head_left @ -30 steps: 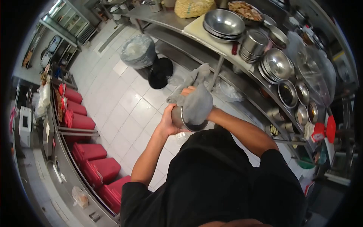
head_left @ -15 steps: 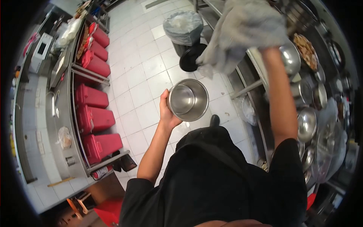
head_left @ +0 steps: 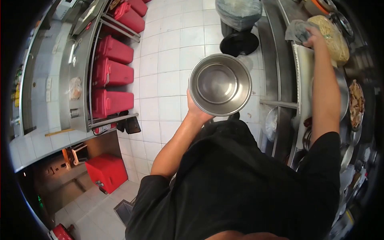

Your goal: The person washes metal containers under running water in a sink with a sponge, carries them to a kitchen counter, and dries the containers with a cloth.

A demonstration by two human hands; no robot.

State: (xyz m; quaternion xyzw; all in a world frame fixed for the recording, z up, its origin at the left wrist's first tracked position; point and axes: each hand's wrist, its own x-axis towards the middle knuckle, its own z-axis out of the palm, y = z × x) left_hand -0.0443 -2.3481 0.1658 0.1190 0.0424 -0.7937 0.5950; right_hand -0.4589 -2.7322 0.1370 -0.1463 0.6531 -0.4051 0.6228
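A round stainless steel pot, its open mouth facing up at me, sits in my left hand. That hand grips it from the lower left, its fingers partly hidden behind the wall; the inside shows bare shiny metal. Over at the right-hand counter my right arm is stretched out. There my right hand closes on a grey cloth, which lies bunched at the counter's edge. Right beside the cloth is a clear bag of pale yellow food.
A bin with a plastic liner and a round black lid are on the tiled floor ahead. Red tubs line the left counter. A tray of brown pieces and metal bowls crowd the right counter. A red box stands at lower left.
My right hand has brought the cloth from mid-air down to the right counter. The pot has come closer to me and shifted right in view. My view has turned.
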